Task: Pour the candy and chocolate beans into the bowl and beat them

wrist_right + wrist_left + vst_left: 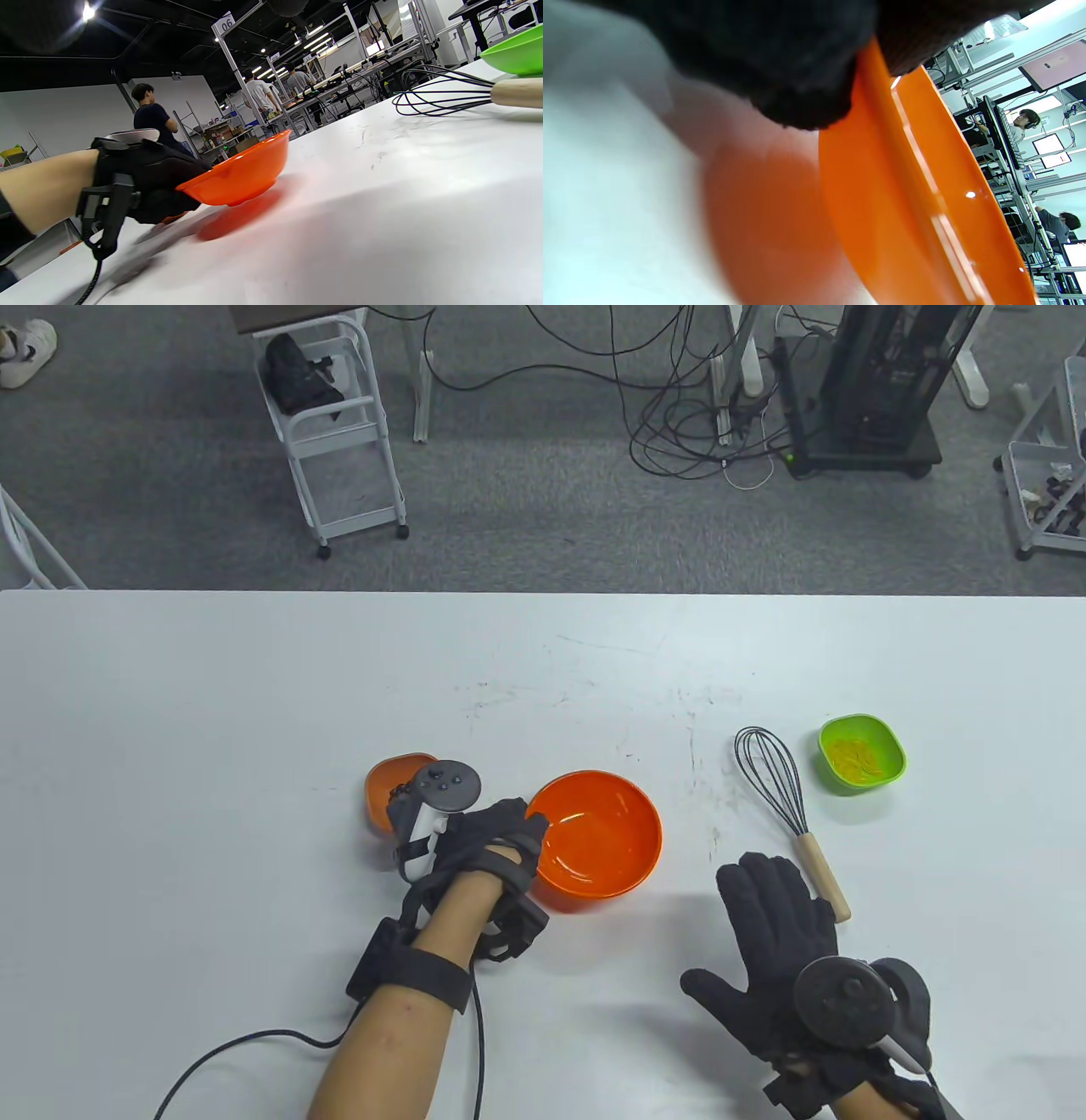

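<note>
My left hand grips the left rim of the large orange bowl, which looks empty; up close, its fingers pinch that rim. From the right wrist view the bowl sits slightly tipped in that hand. A small orange bowl is half hidden behind the left tracker, so I cannot see what is in it. To the right, a green bowl holds yellow candy. A wire whisk with a wooden handle lies beside it. My right hand lies flat and open just left of the handle, holding nothing.
A black cable trails from my left wrist across the near table. Beyond the table's far edge stand a white cart, floor cables and a black equipment stand. People work at benches in the background.
</note>
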Available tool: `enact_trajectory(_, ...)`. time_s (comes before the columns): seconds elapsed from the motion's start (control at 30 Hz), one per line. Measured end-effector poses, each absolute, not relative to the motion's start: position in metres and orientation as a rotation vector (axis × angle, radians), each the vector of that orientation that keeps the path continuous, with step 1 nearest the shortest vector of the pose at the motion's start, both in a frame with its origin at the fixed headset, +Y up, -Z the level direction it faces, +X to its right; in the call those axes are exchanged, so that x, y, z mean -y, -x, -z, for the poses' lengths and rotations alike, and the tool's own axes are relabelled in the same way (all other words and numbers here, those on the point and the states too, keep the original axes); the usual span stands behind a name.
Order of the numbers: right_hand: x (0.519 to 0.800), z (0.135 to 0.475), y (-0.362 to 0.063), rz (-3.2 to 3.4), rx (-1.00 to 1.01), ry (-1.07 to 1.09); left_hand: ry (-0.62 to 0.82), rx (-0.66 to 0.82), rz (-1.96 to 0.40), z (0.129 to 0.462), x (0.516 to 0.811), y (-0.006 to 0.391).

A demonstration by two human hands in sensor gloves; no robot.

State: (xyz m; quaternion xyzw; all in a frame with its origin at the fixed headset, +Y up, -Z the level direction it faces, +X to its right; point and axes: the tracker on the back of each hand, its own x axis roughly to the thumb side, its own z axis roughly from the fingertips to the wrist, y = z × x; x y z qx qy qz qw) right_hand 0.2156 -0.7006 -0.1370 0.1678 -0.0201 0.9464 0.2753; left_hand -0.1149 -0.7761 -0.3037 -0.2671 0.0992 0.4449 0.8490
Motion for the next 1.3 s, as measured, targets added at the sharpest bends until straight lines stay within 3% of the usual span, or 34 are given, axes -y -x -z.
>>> enact_trajectory(0.47, 0.702, 0.139, -0.213, -2.556, 0.018, -0.463, 0.552, -0.180, -0.870, 0.304, 0.778, 0.113)
enact_trajectory(0.77, 0.704, 0.140, -0.213, -2.561, -0.010, -0.457, 0.323, -0.175, -0.721, 0.281, 0.716, 0.166)
enact_trajectory(0.9, 0.705, 0.140, -0.213, -2.565, -0.016, -0.456, 0.196, -0.232, -0.480, 0.279, 0.697, 0.200)
enact_trajectory(1.13, 0.704, 0.141, -0.213, -2.568, -0.015, -0.444, 0.190, -0.349, -0.180, 0.294, 0.717, 0.244)
enact_trajectory(1.2, 0.704, 0.141, -0.213, -2.570, -0.015, -0.441, 0.248, -0.374, -0.180, 0.298, 0.731, 0.251)
enact_trajectory(1.3, 0.704, 0.141, -0.213, -2.568, -0.016, -0.440, 0.226, -0.407, -0.295, 0.303, 0.743, 0.259)
